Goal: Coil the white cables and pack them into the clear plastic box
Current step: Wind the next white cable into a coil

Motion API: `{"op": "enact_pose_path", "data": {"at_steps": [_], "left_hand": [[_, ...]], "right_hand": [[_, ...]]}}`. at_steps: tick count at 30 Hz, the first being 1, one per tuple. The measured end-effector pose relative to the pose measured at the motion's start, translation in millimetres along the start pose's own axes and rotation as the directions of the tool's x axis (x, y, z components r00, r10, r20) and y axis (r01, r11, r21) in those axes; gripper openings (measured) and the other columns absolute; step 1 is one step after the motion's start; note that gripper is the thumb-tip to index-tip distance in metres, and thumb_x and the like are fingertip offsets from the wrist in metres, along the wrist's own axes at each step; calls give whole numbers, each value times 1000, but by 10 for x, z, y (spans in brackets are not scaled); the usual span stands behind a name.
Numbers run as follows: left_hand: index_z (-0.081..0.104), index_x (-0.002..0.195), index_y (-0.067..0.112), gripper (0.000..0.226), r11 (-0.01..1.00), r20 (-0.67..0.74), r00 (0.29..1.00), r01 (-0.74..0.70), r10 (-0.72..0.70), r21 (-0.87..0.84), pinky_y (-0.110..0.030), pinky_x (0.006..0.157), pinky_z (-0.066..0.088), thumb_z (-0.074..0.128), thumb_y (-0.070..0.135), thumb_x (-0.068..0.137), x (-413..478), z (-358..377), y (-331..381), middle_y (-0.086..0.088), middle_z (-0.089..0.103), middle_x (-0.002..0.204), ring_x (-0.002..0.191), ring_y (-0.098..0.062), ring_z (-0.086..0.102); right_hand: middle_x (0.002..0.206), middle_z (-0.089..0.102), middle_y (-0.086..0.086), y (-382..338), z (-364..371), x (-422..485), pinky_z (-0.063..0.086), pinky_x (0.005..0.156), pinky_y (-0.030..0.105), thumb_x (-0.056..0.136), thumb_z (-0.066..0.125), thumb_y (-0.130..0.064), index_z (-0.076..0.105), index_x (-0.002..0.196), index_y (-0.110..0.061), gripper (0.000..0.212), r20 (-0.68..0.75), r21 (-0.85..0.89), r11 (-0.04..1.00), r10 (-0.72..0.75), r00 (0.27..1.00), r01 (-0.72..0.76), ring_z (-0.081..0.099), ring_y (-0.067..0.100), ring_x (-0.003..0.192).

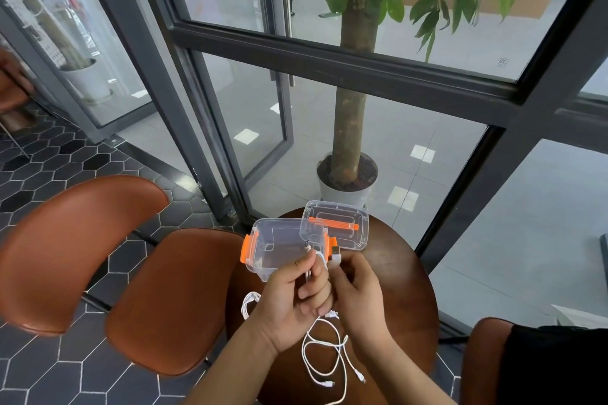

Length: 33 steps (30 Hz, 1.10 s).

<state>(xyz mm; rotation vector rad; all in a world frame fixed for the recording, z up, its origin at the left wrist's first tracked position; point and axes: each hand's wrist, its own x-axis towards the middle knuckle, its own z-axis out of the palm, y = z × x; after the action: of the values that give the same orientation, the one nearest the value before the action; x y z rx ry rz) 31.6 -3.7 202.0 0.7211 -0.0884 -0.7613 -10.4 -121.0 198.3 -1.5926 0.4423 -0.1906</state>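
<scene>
Lower centre, left hand and right hand pinch a white cable in curled fingers; its loose loops on the bench may tangle.

Both my hands, left and right, hold one cable over the table. Right of them it's bare wood, free passage. The far side's blocked: open box far left, its lid just beside it on the right. Near me, loose cables sprawl between my wrists.
</scene>
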Motion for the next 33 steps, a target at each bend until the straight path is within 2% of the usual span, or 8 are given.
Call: {"op": "enact_pose_path", "data": {"at_steps": [3, 7, 11, 15, 19, 24, 28, 33], "left_hand": [[49, 74, 9, 31, 1000, 26, 1000, 5, -4, -28, -29, 47, 36, 48, 29, 98, -8, -10, 20, 1, 33, 48, 37, -11, 33], [49, 74, 9, 32, 999, 44, 999, 22, -20, -46, -30, 47, 37, 47, 27, 99, -13, -51, 15, 1, 36, 47, 36, -12, 35], [52, 74, 7, 29, 999, 34, 998, 48, -49, 5, -31, 51, 43, 48, 25, 96, -51, -38, 24, -2, 40, 47, 38, -14, 41], [58, 76, 4, 25, 984, 28, 995, 88, -94, 158, -40, 66, 52, 51, 22, 93, -22, 71, 151, -11, 51, 56, 51, -28, 58], [63, 82, -1, 31, 904, 40, 990, 105, -133, 413, -44, 79, 54, 46, 18, 101, -29, 173, 409, -19, 59, 72, 74, -37, 66], [67, 79, 7, 28, 792, -139, 988, 34, 64, 609, -39, 80, 52, 55, 23, 98, 1, 307, 395, -12, 56, 73, 77, -29, 60], [68, 77, 12, 30, 446, -257, 896, 76, 362, 892, -10, 69, 49, 55, 24, 101, -29, 333, 375, 5, 69, 73, 72, 0, 65], [72, 102, 10, 17, 526, -277, 900, 66, 335, 848, -43, 76, 64, 57, 17, 101, -59, 388, 364, -7, 76, 84, 82, -20, 76]], "right_hand": [[82, 67, 28, -17, -22, -7, 53, 66, 60, 97, 59, -31, 64, 94, -18, 14, 52, 98, 995, 18, 999, -23, 60, 54, 72], [82, 64, 30, -51, -50, -1, 51, 60, 50, 102, 57, -20, 60, 96, -10, 12, 121, 91, 996, -15, 993, 4, 59, 32, 63], [77, 64, 29, -37, -71, 1, 51, 53, 45, 104, 52, -16, 55, 95, -11, 11, 174, 62, 997, -47, 984, 36, 59, 30, 56], [57, 60, 13, -59, -65, -33, 42, 47, 29, 105, 47, -6, 50, 98, 3, 11, 120, 212, 977, -49, 992, 22, 50, 18, 44], [57, 56, 7, -86, -32, -59, 39, 54, 34, 105, 46, -6, 49, 100, 7, 15, 60, 355, 933, -78, 995, 52, 42, 12, 44], [62, 57, 9, -181, 28, 14, 40, 52, 30, 105, 45, -2, 49, 94, 1, 12, 12, 420, 904, -89, 996, 76, 47, 12, 50], [82, 68, 16, -144, -3, 71, 55, 73, 48, 103, 54, -9, 59, 95, -8, 9, -102, 211, 960, -166, 981, 184, 65, 33, 74], [82, 72, 17, -191, -82, 110, 56, 74, 45, 101, 58, -8, 64, 97, -7, 8, -62, 190, 972, -127, 990, 136, 67, 19, 72]]}}
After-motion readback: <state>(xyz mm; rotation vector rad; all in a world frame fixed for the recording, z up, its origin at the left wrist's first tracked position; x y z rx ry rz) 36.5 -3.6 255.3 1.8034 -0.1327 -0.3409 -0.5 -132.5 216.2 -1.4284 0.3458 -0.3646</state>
